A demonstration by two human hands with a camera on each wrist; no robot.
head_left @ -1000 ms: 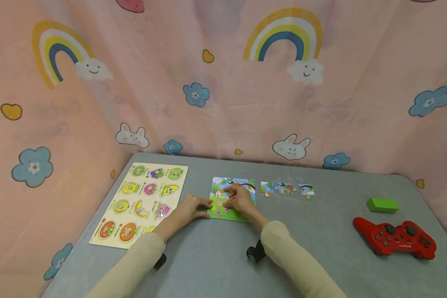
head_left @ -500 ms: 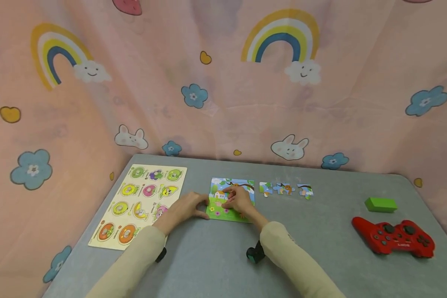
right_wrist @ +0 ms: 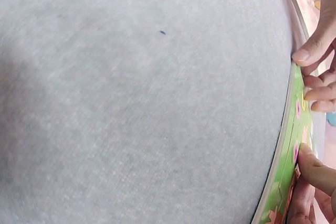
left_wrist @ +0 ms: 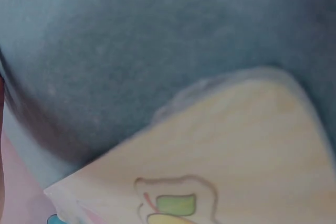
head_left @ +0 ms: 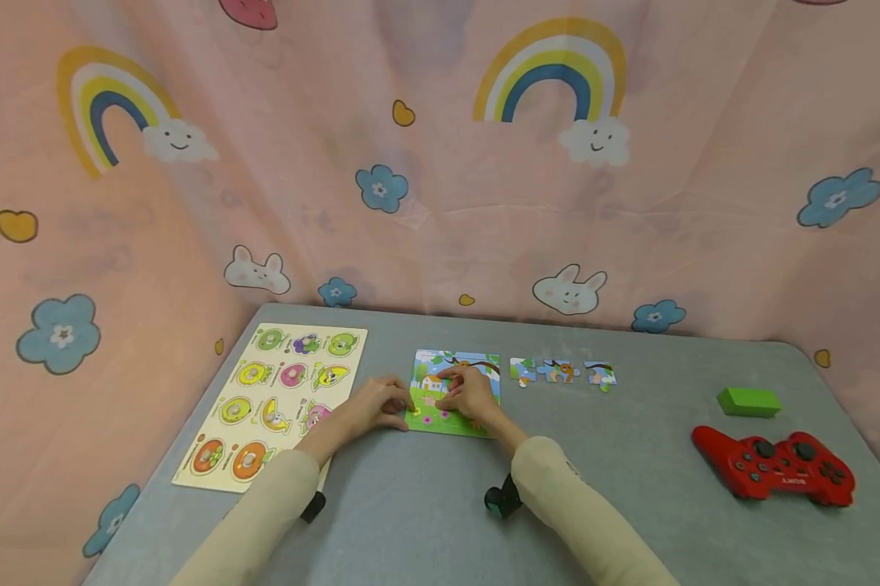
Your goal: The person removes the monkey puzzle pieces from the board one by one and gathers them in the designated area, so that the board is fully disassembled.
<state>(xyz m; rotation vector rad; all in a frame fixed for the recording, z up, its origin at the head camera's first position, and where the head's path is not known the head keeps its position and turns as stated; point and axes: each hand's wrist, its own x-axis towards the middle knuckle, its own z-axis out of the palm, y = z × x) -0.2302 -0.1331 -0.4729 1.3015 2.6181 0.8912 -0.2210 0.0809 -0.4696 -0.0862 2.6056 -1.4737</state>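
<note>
A square jigsaw puzzle (head_left: 425, 422), showing a house, a meadow and pink flowers, lies at mid-table. My left hand (head_left: 372, 404) is at its lower left side. In the right wrist view the left thumb (right_wrist: 301, 55) touches the puzzle's corner, with curled fingers over the edge. Reaching in from the right, my right hand (head_left: 472, 392) has its thumb and forefinger apart on the picture; it covers part of the puzzle, and I cannot tell whether it pinches a piece. Loose jigsaw pieces lie right of the puzzle: one (head_left: 523, 369), another (head_left: 558, 371) and a third (head_left: 601, 373).
Left of the puzzle lies a cream fruit-picture board (head_left: 282, 373), partly under my left forearm; its corner also fills much of the left wrist view. A green block (head_left: 749, 402) and a red game controller (head_left: 780, 468) sit on the right of the grey table (head_left: 410, 521).
My left fingers draw off the puzzle's left side, then come back onto its edge with more bend. The right hand stays in place. The head view shifts slightly.
</note>
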